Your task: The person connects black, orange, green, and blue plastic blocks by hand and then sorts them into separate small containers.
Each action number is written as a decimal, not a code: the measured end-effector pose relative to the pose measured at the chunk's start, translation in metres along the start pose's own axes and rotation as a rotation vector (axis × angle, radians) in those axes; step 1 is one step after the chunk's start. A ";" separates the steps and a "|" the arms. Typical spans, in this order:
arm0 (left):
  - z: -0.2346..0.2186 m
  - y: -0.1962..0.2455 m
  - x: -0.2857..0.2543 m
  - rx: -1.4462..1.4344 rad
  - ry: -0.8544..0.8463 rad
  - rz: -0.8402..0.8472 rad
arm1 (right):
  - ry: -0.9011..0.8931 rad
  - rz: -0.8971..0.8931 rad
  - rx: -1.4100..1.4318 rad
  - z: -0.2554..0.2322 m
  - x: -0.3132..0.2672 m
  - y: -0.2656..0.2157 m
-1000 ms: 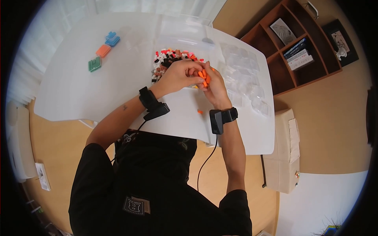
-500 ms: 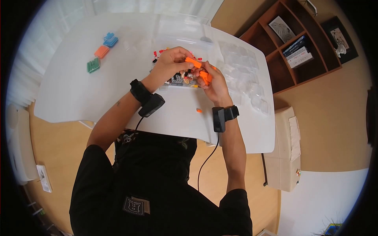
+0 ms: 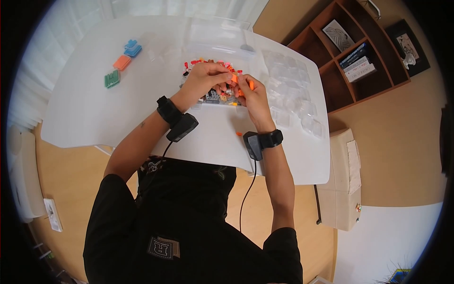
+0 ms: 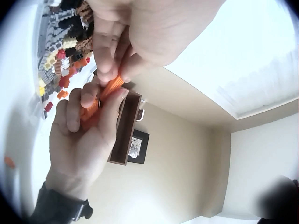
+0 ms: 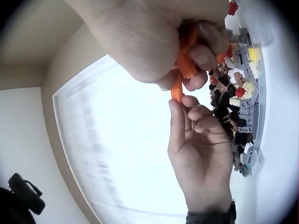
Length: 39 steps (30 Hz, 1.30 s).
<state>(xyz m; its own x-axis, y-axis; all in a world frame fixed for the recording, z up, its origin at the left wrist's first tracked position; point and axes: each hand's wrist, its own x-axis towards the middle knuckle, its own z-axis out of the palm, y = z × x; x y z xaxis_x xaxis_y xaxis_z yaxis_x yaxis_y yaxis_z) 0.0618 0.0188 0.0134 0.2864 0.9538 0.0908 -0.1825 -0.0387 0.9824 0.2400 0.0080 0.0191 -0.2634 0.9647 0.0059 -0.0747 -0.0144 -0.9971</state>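
Observation:
Both hands meet above a box of mixed small toy bricks (image 3: 215, 97). My left hand (image 3: 198, 83) pinches one end of a slim orange brick (image 5: 176, 89) between thumb and fingertips. The other end of that brick is between the thumb and fingers of my right hand (image 3: 257, 102). More orange bricks (image 5: 188, 66) lie in the curled fingers of the right hand, partly hidden by them. In the left wrist view, this orange bunch (image 4: 89, 116) shows against the right palm.
A loose orange brick (image 3: 239, 134) lies on the white table (image 3: 142, 104) near its front edge. Many clear plastic boxes (image 3: 291, 85) cover the right side. Green (image 3: 112, 79), orange (image 3: 122, 62) and blue cases (image 3: 133, 48) stand at the left. A wooden shelf (image 3: 326, 61) is beyond.
The left hand drew an orange brick from the right hand's bunch and raised it over the box. Since then the right hand has turned and its thumb has come onto that brick.

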 end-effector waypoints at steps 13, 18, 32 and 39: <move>-0.009 -0.004 0.002 -0.338 -0.046 -0.095 | -0.073 -0.017 0.034 -0.005 -0.001 -0.001; -0.006 -0.005 0.003 -0.388 -0.042 -0.125 | -0.094 0.016 0.096 -0.006 -0.002 -0.002; -0.002 0.000 0.000 0.009 -0.081 -0.011 | -0.013 -0.136 -0.207 -0.001 0.001 0.008; -0.003 0.000 0.000 0.014 -0.108 -0.015 | -0.042 -0.027 -0.122 -0.003 -0.002 0.005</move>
<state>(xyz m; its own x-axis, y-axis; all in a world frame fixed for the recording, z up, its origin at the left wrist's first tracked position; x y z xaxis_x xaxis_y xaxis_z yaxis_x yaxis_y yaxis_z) 0.0594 0.0196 0.0131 0.3885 0.9168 0.0925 -0.1646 -0.0298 0.9859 0.2428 0.0070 0.0134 -0.3032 0.9524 0.0330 0.0347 0.0456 -0.9984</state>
